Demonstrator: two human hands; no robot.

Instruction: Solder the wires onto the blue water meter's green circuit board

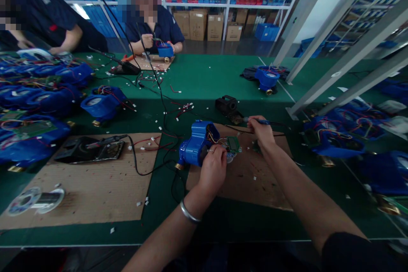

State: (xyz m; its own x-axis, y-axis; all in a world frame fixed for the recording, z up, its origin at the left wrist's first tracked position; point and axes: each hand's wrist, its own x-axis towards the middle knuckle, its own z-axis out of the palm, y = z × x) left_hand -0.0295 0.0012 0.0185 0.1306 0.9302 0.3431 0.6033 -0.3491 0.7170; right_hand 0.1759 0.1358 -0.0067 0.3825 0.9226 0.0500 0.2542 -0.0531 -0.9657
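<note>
A blue water meter housing [195, 141] lies on its side on a cardboard sheet, its brass fitting to the left. Thin wires run from its opening to a small green circuit board [233, 144]. My left hand [215, 165] is closed in a pinch beside the opening and the board; what its fingertips hold is hidden. My right hand [262, 131] grips a soldering iron [264, 122] with a blue handle. The iron's tip points left, at the tray of a black soldering iron stand [227, 106]. A clear round part shows beneath the board, partly covered by my left hand.
Cardboard [105, 187] at left bears another iron stand [91, 149] and a solder spool [36, 200]. Blue meters [41, 97] crowd the left; more meters [334, 136] sit right, by metal posts [338, 63]. A black cable crosses the bench. Two people work opposite.
</note>
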